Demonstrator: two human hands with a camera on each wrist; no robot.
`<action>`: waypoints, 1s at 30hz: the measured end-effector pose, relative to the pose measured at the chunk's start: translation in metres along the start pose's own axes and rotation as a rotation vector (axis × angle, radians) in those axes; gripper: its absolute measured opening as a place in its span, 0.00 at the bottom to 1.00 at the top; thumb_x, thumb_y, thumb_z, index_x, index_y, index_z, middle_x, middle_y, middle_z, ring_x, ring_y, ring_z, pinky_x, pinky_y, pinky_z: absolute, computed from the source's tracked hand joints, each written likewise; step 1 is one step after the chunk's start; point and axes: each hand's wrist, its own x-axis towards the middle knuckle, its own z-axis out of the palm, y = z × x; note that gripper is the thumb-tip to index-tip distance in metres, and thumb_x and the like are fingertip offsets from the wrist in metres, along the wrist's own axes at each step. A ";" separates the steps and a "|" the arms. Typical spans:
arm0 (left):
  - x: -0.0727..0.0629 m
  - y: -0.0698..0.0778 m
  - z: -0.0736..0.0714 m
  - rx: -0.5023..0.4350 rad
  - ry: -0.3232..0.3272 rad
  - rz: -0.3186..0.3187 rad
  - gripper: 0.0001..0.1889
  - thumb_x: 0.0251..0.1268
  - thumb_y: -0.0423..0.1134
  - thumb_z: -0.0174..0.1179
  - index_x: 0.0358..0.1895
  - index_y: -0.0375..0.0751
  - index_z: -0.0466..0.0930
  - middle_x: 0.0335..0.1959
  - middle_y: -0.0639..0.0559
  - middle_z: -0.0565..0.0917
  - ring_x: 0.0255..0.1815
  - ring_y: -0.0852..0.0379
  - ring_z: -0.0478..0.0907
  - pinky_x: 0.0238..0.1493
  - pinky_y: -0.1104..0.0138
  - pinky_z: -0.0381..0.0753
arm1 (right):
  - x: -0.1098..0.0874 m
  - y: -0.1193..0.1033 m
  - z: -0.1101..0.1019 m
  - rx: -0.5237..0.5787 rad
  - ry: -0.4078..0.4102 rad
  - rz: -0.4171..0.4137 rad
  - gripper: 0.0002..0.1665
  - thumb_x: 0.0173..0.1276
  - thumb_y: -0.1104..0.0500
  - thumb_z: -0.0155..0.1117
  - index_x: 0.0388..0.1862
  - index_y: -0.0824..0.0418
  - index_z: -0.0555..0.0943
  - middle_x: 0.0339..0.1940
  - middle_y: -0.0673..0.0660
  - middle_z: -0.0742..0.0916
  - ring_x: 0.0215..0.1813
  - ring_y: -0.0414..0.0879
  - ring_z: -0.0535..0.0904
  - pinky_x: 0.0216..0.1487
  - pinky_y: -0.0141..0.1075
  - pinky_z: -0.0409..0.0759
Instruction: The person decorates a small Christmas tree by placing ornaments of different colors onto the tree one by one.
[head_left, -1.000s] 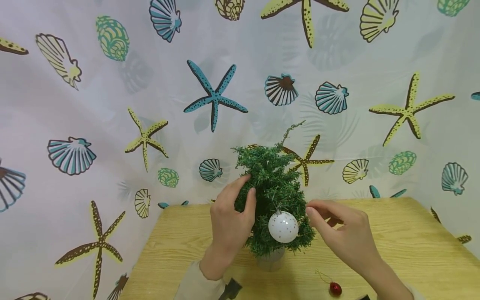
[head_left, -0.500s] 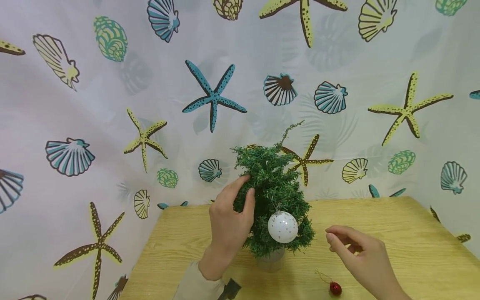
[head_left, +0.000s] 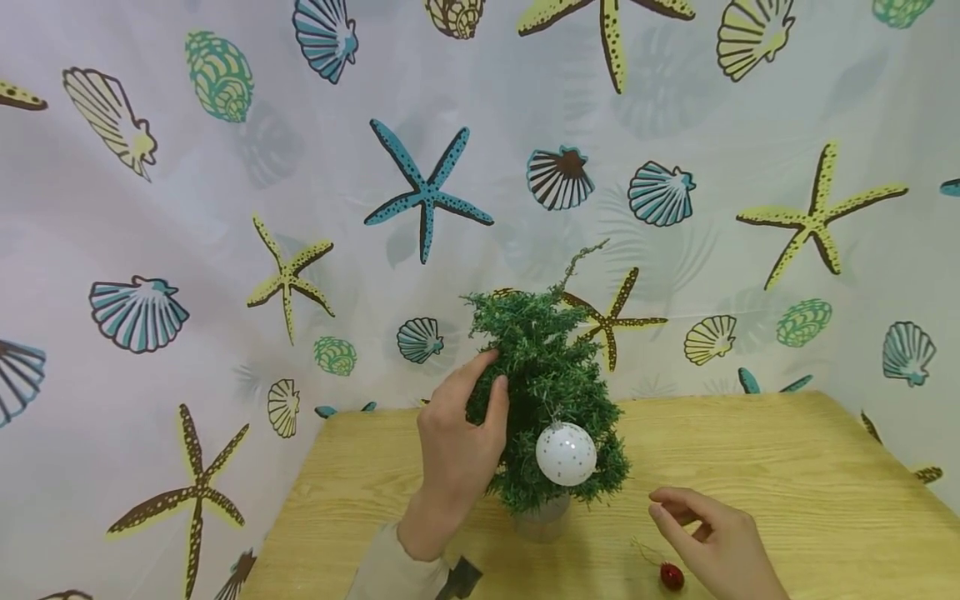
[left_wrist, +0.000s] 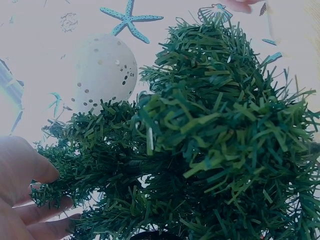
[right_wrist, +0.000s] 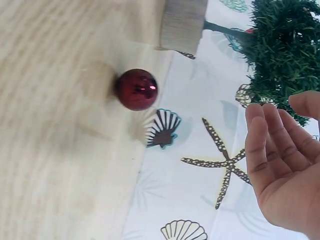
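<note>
A small green artificial Christmas tree stands on the wooden table. A white bauble with speckles hangs at its lower front. My left hand holds the tree's left side; in the left wrist view its thumb and fingers lie around the end of a branch. My right hand hovers right of the tree, fingers loosely bent with nothing between them. Just left of it on the table lies a small red bauble with a thin gold loop. The red bauble also shows apart from the right hand in the right wrist view.
The tree's pale base rests on the light wooden tabletop. Behind and beside the table hangs a white curtain printed with starfish and shells.
My right hand has drawn away from the tree's right side, moving right and then down toward the red bauble. My left hand has stayed at the tree.
</note>
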 end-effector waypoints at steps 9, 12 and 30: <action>0.000 -0.001 0.000 0.005 -0.003 -0.003 0.17 0.72 0.33 0.67 0.61 0.35 0.85 0.53 0.41 0.91 0.53 0.45 0.90 0.51 0.52 0.90 | -0.005 0.018 0.007 -0.010 -0.133 0.141 0.17 0.75 0.49 0.70 0.55 0.57 0.89 0.39 0.47 0.92 0.36 0.31 0.82 0.33 0.31 0.80; -0.001 -0.001 0.000 0.006 -0.004 -0.003 0.17 0.72 0.32 0.67 0.61 0.35 0.85 0.53 0.41 0.91 0.53 0.44 0.90 0.51 0.52 0.90 | -0.007 0.024 0.010 -0.011 -0.149 0.164 0.17 0.74 0.50 0.71 0.55 0.57 0.89 0.38 0.47 0.91 0.35 0.31 0.82 0.33 0.31 0.81; -0.001 -0.002 -0.002 -0.012 -0.009 -0.021 0.16 0.74 0.34 0.66 0.62 0.37 0.85 0.54 0.42 0.91 0.56 0.46 0.89 0.56 0.53 0.89 | -0.006 0.048 0.012 -0.109 -0.257 0.155 0.15 0.70 0.53 0.75 0.53 0.55 0.89 0.47 0.48 0.90 0.35 0.31 0.77 0.32 0.32 0.77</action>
